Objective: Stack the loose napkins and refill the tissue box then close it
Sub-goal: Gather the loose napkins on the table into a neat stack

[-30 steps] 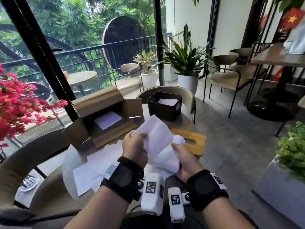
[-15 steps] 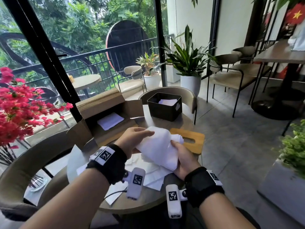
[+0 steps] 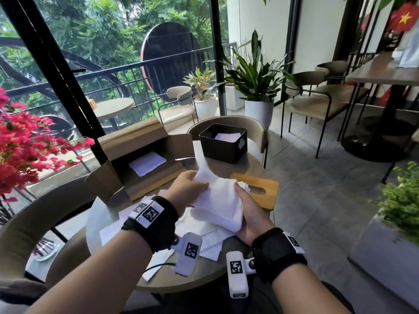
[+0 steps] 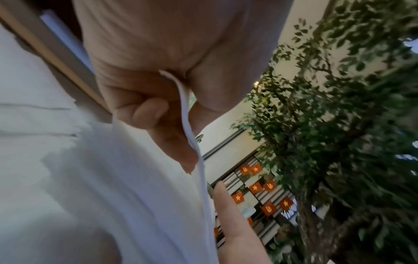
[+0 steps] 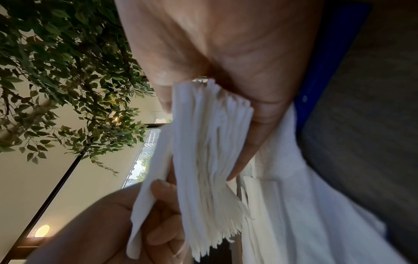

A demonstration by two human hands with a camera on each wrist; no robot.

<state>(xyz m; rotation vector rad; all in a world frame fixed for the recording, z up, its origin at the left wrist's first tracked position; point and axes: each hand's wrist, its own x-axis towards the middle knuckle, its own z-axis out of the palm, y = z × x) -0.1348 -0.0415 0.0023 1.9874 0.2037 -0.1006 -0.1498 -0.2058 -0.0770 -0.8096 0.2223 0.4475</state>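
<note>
- Two hands on stack [image 3: 223,206]: gripped by right hand [image 3: 250,215], single napkin [image 3: 203,175] pinched onto it by left hand [image 3: 184,189].
- Loose napkins [image 3: 204,240] left on table [image 3: 97,220].
- Tissue box [image 3: 223,143] nearly empty; lid [image 3: 260,189] off, beside stack.

The napkins [image 3: 218,201] are thin, soft white paper with a matt face, their stacked edges ragged and feathery in the right wrist view. The tissue box [image 3: 223,143] looks like matt black metal or plastic; which one cannot be told. Its lid [image 3: 260,192] is smooth pale wood with a faint sheen. The carton [image 3: 136,155] is plain brown cardboard, dull and slightly rough. The round worktop [image 3: 249,166] shows a smooth, matt grey-brown surface.
</note>
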